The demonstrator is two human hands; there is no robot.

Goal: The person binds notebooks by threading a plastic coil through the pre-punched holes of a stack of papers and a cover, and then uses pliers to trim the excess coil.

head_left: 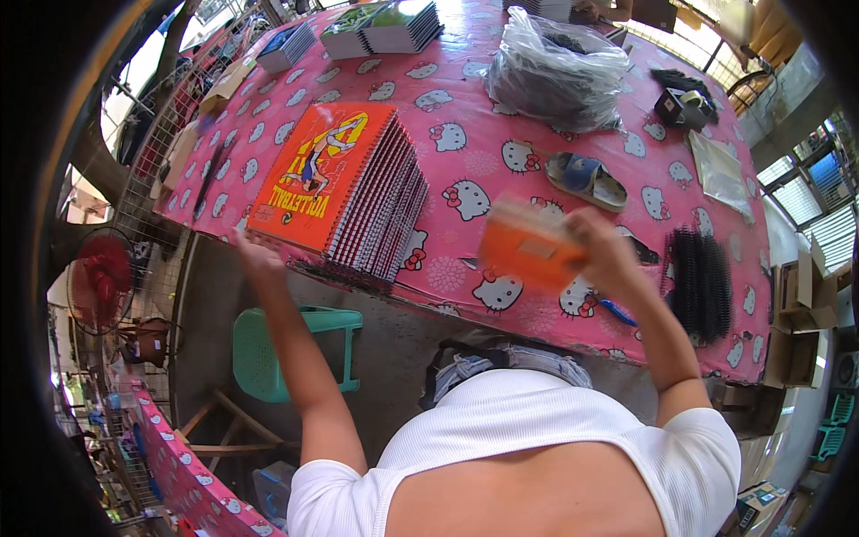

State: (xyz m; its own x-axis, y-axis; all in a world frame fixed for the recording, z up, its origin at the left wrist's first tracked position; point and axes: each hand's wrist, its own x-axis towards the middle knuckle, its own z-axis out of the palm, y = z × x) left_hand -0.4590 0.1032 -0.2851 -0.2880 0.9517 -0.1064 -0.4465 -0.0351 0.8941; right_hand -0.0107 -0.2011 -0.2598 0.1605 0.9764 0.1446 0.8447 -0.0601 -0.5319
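Observation:
A tall stack of spiral notebooks (327,183) with bright orange covers and a printed sports player stands near the table's front edge, left of centre. My left hand (259,258) is beside the stack's near left corner, fingers apart and nothing held; whether it touches the stack I cannot tell. In my right hand (598,246) is an orange rectangular block (528,243) with a paler patch on its face, raised above the table and smeared by motion. A worn slipper (586,181) lies just beyond it. Black spiral binding coils (698,285) lie right of my right forearm.
The table (456,277) has a pink cat-print cover. A clear plastic bag (559,76) of black material and more notebook stacks (380,29) stand at the back. A black device (682,107) and plastic sheet (720,174) lie right. A green stool (259,353) stands below left.

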